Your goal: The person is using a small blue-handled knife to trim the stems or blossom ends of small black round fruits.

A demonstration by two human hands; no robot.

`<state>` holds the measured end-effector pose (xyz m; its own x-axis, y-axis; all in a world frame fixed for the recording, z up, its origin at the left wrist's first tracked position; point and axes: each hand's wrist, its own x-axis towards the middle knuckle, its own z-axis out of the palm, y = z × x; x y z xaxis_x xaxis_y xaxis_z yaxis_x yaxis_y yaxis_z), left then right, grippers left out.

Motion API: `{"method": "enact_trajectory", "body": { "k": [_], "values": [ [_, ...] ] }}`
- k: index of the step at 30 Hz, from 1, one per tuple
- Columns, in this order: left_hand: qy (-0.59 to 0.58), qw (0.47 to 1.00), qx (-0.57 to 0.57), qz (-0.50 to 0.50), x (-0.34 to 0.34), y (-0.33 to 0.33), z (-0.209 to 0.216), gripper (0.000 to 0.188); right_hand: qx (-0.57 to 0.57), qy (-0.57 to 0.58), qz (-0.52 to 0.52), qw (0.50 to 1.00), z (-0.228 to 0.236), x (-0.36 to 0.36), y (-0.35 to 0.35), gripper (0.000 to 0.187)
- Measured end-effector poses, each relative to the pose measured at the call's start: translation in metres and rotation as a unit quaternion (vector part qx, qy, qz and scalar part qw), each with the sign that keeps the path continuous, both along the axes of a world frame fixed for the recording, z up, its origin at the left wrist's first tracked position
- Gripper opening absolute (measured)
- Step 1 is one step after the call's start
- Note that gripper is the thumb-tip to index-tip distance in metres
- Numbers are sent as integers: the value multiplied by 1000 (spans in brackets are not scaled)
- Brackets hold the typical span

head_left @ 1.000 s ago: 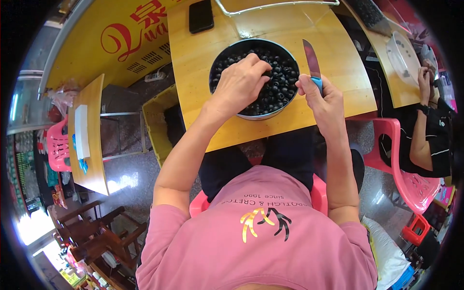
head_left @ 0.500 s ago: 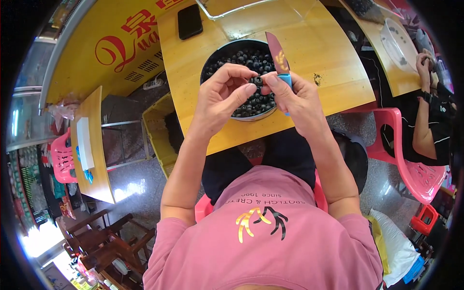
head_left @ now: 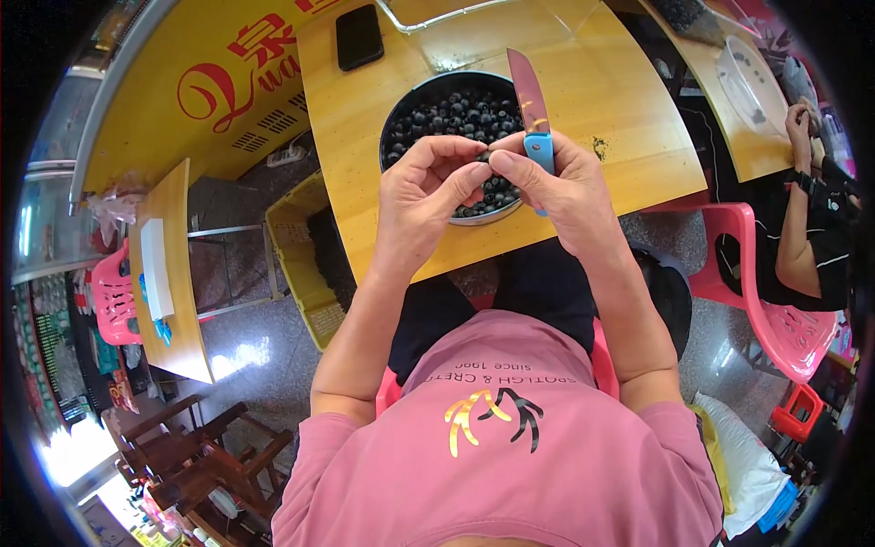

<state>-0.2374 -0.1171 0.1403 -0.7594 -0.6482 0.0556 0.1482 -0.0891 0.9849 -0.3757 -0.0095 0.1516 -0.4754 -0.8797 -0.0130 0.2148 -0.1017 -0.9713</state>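
Note:
A round metal bowl (head_left: 495,217) full of small dark round pieces, like beads or berries (head_left: 460,114), stands on the yellow wooden table under my hands. Above its near half, my left hand (head_left: 417,193) pinches one dark round piece (head_left: 484,157), mostly covered by the fingertips. My right hand (head_left: 572,187) grips a knife (head_left: 529,98) by its blue handle, blade pointing away from me and shiny with a reddish tint. The right thumb and fingertips meet the left ones at the held piece.
A black phone (head_left: 359,38) lies far left on the table, near a clear tray (head_left: 437,16). Left of the table stands a yellow crate (head_left: 293,260). At right, another person's arm (head_left: 799,219) is near a pink chair (head_left: 747,264) and a white bowl (head_left: 752,87).
My hands have drawn closer together, fingertips now meeting and covering more of the dark piece. The knife has turned slightly more upright, its blue handle showing more.

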Motion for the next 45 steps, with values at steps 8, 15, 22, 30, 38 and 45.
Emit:
{"method": "enact_trajectory", "body": {
  "k": [8, 15, 22, 30, 38, 45],
  "values": [
    [-1, 1000, -16, 1, 2, 4, -1, 22, -5, 38, 4, 999, 2, -2, -2, 21],
    [33, 997, 73, 0, -1, 4, -1, 24, 5, 52, 16, 998, 4, -5, -3, 21],
    [31, 995, 96, -19, 2, 3, -6, 20, -9, 50, -1, 999, -2, -6, -5, 20],
    [82, 991, 106, 5, 1, 4, -14, 19, -62, 454, -53, 887, -5, -1, 1, 17],
    [73, 995, 66, 20, 0, 6, -12, 20, -57, 540, -80, 836, -6, -3, 2, 21],
    [69, 995, 63, 23, 0, 7, -11, 21, -54, 568, -101, 815, -8, -5, 2, 26]
  ]
}}
